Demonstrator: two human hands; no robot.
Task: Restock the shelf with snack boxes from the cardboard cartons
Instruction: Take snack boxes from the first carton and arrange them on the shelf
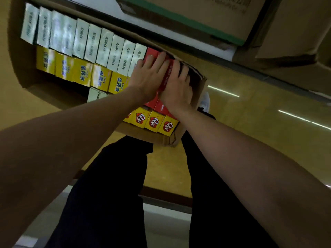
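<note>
An open cardboard carton (198, 86) on the floor holds rows of white-green boxes (93, 42), yellow boxes (100, 77), yellow boxes with red badges (155, 121) and red snack boxes (161, 105). My left hand (148, 76) and my right hand (176, 88) both press around a stack of red boxes (166, 72) at the carton's right end, fingers wrapped over its top edge. The boxes under my palms are hidden.
Other brown cartons (290, 36) stand beyond, one with a green stripe (197, 24). My dark-trousered legs (111, 185) straddle the carton's near edge, with a white shoe (205, 102) to its right. Glossy yellow floor (250, 119) spreads on the right.
</note>
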